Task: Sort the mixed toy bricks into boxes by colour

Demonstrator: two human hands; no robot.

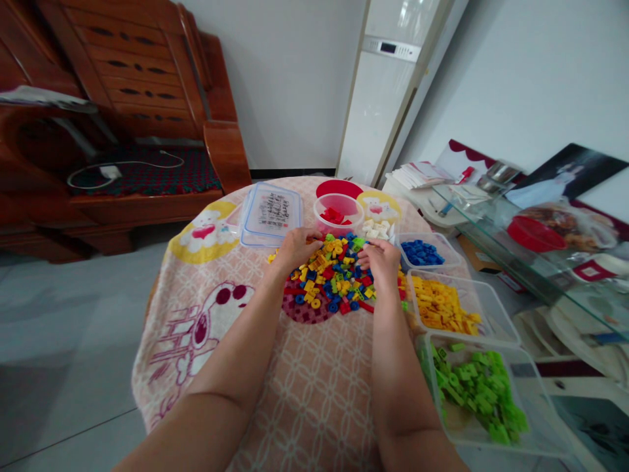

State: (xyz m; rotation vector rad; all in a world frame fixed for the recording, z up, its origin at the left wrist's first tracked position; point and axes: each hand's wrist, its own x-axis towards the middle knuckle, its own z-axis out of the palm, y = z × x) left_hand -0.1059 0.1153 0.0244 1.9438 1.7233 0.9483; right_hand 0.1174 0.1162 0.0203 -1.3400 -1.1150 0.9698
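Observation:
A mixed pile of toy building blocks (339, 278), in yellow, blue, red and green, lies on the tablecloth in front of me. At its far left edge is my left hand (297, 250), fingers bent together over some yellow blocks; what is between them is too small to make out. My right hand (383, 260) rests at the pile's right side with curled fingers, close to a light green block (360, 242). Whatever its fingertips hold is hidden. Beyond the pile, a clear round tub (339, 196) contains a few red blocks (334, 216).
To the right stand clear boxes of sorted blocks: white (377, 229), blue (422, 253), yellow (442, 307) and green (484, 393). A blue-edged lid (270, 215) lies at the back left, and a red round piece (339, 189) behind the tub. A glass shelf (531, 255) stands beyond the table.

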